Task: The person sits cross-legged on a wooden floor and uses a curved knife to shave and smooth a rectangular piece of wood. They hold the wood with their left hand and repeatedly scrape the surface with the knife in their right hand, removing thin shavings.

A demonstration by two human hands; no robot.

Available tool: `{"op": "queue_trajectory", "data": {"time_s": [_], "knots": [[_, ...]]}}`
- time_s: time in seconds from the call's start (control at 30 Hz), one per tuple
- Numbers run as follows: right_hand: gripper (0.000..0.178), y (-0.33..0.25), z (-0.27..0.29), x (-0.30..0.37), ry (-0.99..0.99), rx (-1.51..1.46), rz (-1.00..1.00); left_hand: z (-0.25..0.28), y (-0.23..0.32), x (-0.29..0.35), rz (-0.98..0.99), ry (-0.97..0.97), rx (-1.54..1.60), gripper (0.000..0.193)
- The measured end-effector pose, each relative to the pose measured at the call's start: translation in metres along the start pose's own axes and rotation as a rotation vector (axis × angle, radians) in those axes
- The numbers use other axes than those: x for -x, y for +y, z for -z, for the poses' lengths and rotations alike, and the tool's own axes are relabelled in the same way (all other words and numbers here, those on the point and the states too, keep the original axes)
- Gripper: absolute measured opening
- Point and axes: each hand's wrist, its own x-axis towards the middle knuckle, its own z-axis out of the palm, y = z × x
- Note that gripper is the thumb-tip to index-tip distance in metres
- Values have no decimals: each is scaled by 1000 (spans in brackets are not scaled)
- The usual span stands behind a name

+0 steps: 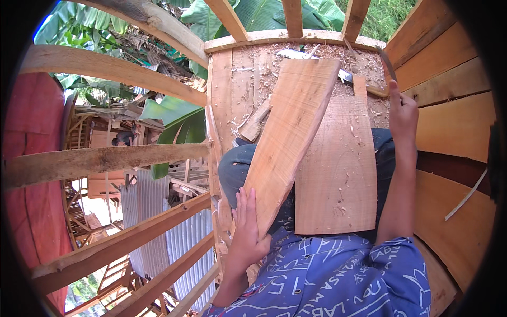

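Observation:
A thick wooden plank (296,127) leans over my left thigh, its wide end pointing away from me. My left hand (247,230) grips its near end, the fingers laid along its face and the thumb by the edge. My right hand (404,110) is closed round a knife with a dark curved blade (389,64), raised at the right, apart from the plank. The knife's handle is mostly hidden in my fist. A second, wider board (338,174) lies across my lap, with wood chips scattered on it.
Beyond the plank lies a handsaw (344,76), partly covered by it. Shavings and a wood offcut (255,121) litter the floorboards (222,90). Wooden rails (105,165) border the left side, with a drop to metal roofing (142,219) below. A plank wall (451,121) stands close at right.

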Motion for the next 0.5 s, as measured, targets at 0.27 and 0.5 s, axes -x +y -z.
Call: {"op": "queue_trajectory", "data": {"time_s": [0.27, 0.5], "knots": [[59, -47, -22, 121, -430, 20, 595, 8, -10, 0, 37, -58, 260, 100], [65, -64, -62, 92, -265, 98, 814, 13, -10, -3, 58, -39, 464, 100]]}}
